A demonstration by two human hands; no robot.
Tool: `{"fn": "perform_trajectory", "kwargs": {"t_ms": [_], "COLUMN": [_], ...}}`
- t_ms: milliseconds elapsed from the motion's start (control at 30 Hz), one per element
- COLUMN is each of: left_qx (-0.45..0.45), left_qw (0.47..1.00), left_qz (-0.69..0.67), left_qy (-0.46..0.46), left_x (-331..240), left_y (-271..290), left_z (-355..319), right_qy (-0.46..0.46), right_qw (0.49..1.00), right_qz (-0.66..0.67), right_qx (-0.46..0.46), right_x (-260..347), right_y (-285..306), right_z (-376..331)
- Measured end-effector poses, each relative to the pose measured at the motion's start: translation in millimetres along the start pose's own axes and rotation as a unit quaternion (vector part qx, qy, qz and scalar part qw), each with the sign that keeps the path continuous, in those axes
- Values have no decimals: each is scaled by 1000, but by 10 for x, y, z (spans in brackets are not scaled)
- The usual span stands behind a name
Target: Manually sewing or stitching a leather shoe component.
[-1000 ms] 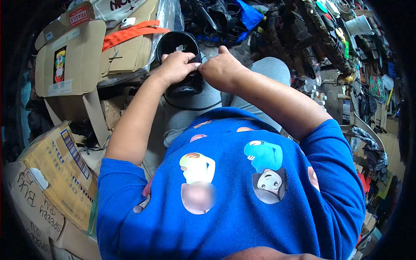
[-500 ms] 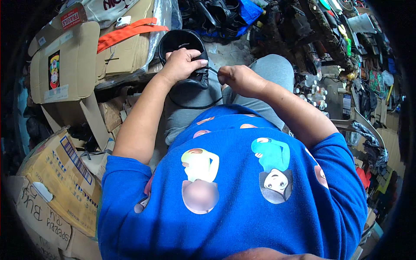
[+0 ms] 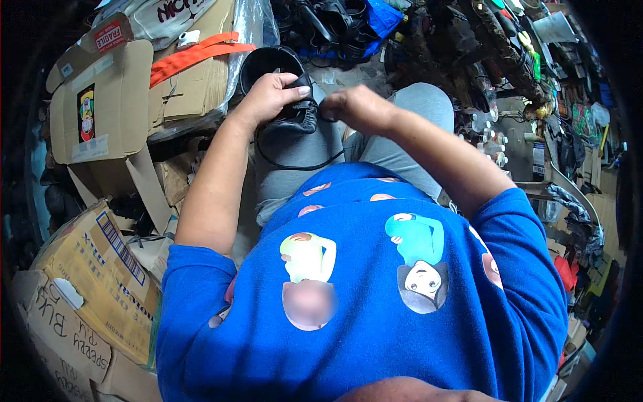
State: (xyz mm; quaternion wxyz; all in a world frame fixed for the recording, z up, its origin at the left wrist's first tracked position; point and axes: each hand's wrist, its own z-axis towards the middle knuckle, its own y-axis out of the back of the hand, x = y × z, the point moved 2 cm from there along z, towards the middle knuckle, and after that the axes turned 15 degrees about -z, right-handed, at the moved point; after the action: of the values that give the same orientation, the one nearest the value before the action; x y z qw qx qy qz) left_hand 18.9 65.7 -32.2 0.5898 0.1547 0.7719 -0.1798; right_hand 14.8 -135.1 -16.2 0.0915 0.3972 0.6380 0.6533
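— Nearest the camera: blue printed shirt [image 3: 375, 288], grey trousers [image 3: 295, 144] below, both forearms reaching out over the lap.

— And the hands?

— Left hand [image 3: 268, 97] clamped over the top of a black shoe [image 3: 284, 100], fingers curled across the laced front, holding it steady on the left thigh. Right hand [image 3: 358, 107] just beside, closed into a pinch, apparently on the black lace [image 3: 295, 163] looping down over the knee.

— How far along?

— Mid-lacing, by the look of it: upper eyelets seemingly threaded, a long slack loop hanging, no knot visible. Pulling tight and tying left to do, as a judgement.

— Further out?

— Cardboard boxes [image 3: 100, 100] on the left with an orange strap [image 3: 194, 57]; beyond the knees, a heap of dark shoes [image 3: 335, 17].
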Motion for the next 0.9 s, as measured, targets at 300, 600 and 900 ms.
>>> {"fn": "perform_trajectory", "kwargs": {"t_ms": [300, 600, 900], "left_qx": [-103, -56, 0], "left_qw": [980, 990, 998], "left_qz": [170, 128, 18], "left_qy": [4, 31, 67], "left_x": [16, -147, -114], "left_y": [-21, -46, 16], "left_z": [70, 5, -118], "right_qy": [-23, 66, 68], "right_qw": [952, 913, 919], "right_qz": [-296, -399, -379], "right_qx": [-77, -48, 82], "right_x": [263, 397, 492], "right_y": [360, 394, 447], "right_z": [14, 82, 156]}}
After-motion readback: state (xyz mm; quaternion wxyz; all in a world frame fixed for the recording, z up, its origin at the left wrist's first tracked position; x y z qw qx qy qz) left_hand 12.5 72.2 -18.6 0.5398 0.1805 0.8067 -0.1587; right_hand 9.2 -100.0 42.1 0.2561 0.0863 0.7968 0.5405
